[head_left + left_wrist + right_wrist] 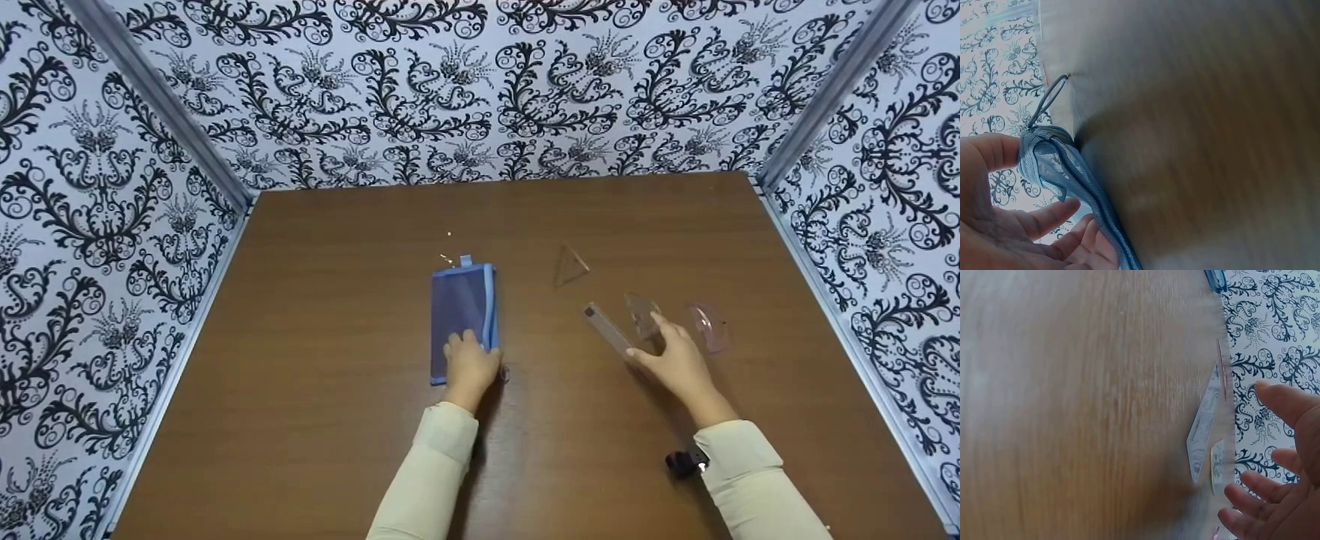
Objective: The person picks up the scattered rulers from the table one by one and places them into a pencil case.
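Blue pouch (454, 304) pinched at near end on table (330, 315) by left hand (471, 367). Right hand (681, 369) spread; ruler (604, 325) and clear piece (640, 309) partly covered by it. Pink piece (710, 328) seen beside, clear triangle (571, 266) farther, patterned wall (480, 90) behind.

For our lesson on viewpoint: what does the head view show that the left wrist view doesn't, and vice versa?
Only the head view: the right hand, the clear piece beside it, the clear ruler, clear set square and pink curved piece.
Only the left wrist view: the palm side of the left hand.
Both: the left hand at the blue mesh pouch, the wood-grain tabletop and scroll-patterned wall covering.
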A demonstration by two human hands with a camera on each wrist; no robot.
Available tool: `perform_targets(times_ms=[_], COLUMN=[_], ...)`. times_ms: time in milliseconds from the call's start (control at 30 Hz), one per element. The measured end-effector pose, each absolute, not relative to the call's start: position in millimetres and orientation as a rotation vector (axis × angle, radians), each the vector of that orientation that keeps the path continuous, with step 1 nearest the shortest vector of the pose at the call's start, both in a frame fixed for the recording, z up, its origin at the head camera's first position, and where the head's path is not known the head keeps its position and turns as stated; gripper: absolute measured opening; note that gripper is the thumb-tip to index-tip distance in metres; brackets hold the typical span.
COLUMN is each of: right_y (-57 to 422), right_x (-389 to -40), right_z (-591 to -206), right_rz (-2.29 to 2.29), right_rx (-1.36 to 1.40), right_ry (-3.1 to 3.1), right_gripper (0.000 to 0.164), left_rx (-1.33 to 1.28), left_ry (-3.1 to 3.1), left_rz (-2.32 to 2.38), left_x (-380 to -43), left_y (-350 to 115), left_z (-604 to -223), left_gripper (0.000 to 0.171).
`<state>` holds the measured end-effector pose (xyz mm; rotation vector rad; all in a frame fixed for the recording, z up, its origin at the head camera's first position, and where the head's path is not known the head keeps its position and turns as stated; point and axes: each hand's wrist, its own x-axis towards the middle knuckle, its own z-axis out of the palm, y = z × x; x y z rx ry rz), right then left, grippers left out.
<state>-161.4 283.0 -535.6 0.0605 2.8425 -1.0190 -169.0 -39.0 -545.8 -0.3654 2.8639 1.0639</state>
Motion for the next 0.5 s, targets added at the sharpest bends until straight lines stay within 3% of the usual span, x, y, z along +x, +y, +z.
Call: perform_targets(times_ms=[300,500], right_y=[286.7,286.7], right_x=[-158.1,-158.7], right_z=[-540.5,-545.6], right_rz=[-1.117,-1.130], right_rx=[0.054,0.059], right_ry=[2.775,2.772], right_gripper=[0.086,0.083], left_rx=[-0.387,-0.390], left_ry=[2.797,2.825], left_rz=[1.102,1.091], left_x=[-169.6,-170.0], left_y=[-39.5,-39.5], left_z=[-545.2,-545.5], left_gripper=[0.062,0.060])
